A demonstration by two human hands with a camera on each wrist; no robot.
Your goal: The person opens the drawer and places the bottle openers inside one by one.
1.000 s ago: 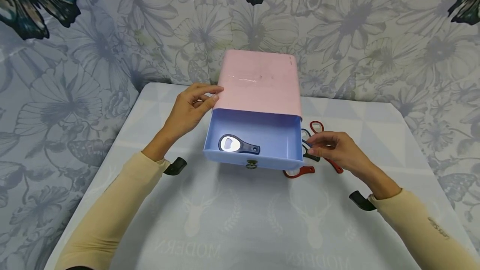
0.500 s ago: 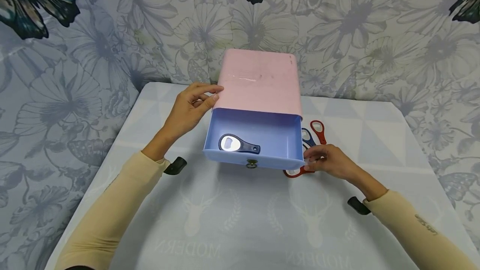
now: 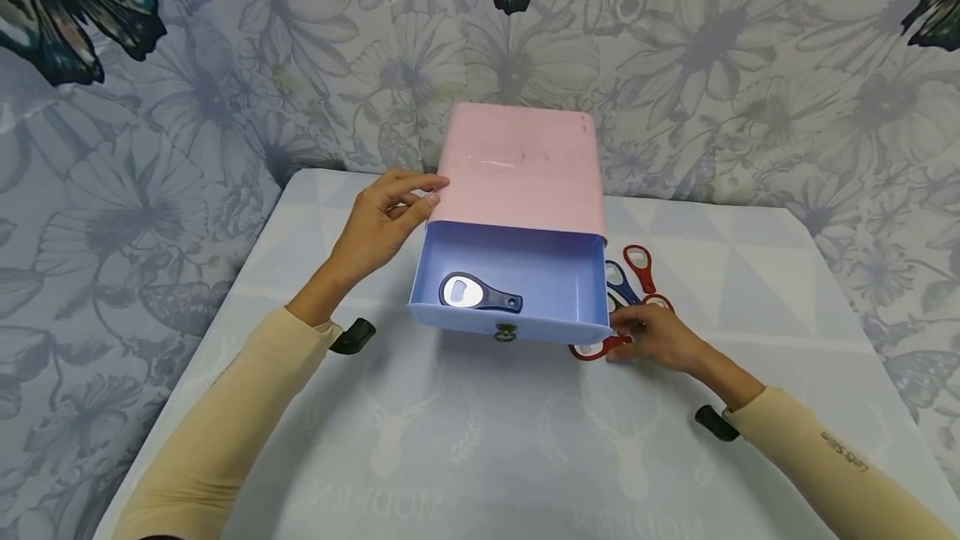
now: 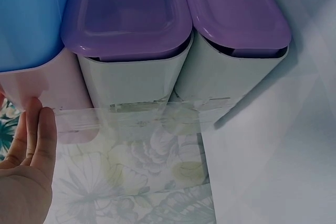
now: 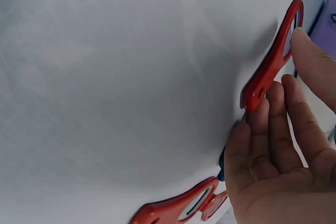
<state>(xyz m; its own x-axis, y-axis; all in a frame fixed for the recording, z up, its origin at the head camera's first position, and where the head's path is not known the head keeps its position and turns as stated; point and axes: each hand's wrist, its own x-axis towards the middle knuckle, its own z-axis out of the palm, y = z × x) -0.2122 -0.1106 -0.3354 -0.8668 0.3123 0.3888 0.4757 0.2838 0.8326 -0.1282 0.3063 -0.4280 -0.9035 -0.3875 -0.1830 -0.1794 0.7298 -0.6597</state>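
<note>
A pink drawer unit [image 3: 521, 165] stands on the table with its blue drawer [image 3: 540, 273] pulled out. Inside lies a dark bottle opener [image 3: 491, 298] with a shiny metal plate. My left hand [image 3: 378, 223] rests its fingertips on the unit's left side; the left wrist view shows its fingers [image 4: 44, 140] fairly straight against the pink wall. Low beside the drawer's right front corner, my right hand [image 3: 660, 338] reaches a red bottle opener [image 5: 270, 59]. Its thumb overlaps the opener's head and its fingertips lie by the handle, with a gap between thumb and fingers.
Behind my right hand lie another red opener [image 3: 640, 267] and a blue one [image 3: 620, 282]. Two purple drawers [image 4: 131, 14] in pale casings sit stacked beneath the pink one, joined by clear tape [image 4: 131, 116]. A patterned wall covering [image 3: 720, 107] rises behind the table.
My right hand has moved down and toward me, from beside the blue and dark openers to the nearest red one. The left hand stays on the drawer unit.
</note>
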